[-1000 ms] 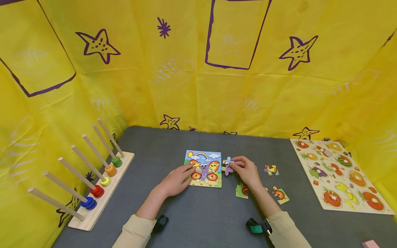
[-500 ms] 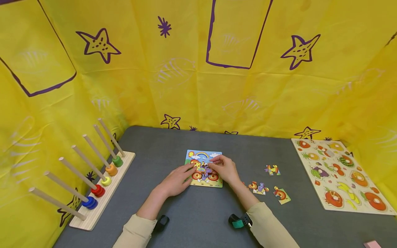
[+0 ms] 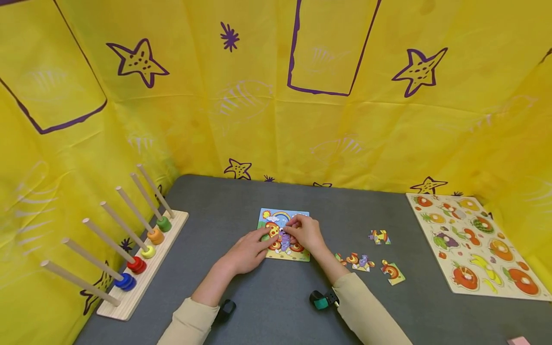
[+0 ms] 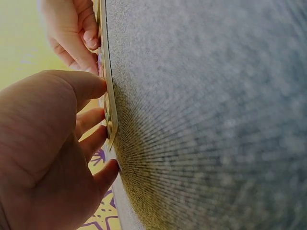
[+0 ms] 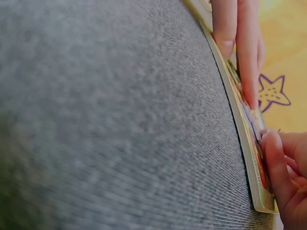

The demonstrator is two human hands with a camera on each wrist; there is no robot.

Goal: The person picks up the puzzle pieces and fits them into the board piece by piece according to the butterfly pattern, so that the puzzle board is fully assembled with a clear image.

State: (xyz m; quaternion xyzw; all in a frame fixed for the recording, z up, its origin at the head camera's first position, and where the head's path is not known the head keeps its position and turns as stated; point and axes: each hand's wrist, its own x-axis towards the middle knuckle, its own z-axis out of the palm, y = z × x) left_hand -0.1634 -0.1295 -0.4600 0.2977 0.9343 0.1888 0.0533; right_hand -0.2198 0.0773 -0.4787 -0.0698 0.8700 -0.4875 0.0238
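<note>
A butterfly puzzle board [image 3: 273, 213] lies flat on the dark table. My left hand [image 3: 247, 251] rests on its left side, fingers fairly straight, the fingertips touching the board; in the left wrist view the thumb meets the board's edge. My right hand [image 3: 307, 234] is over the middle and right of the board. Thumb and fingers pinch a purple and blue puzzle piece [image 3: 283, 234] down against the butterfly picture. Fingers cover much of this piece, so how it sits on the board cannot be told.
Several loose puzzle pieces [image 3: 379, 236] lie right of the board, some near the right forearm. A wooden stand with pegs and coloured rings [image 3: 137, 265] is at the left. A fruit board [image 3: 474, 244] lies at the right, a pink block [image 3: 519, 340] at the front right corner.
My right hand has carried the puzzle piece leftward from beside the board onto its middle. The left hand has stayed on the board's left side, with little movement.
</note>
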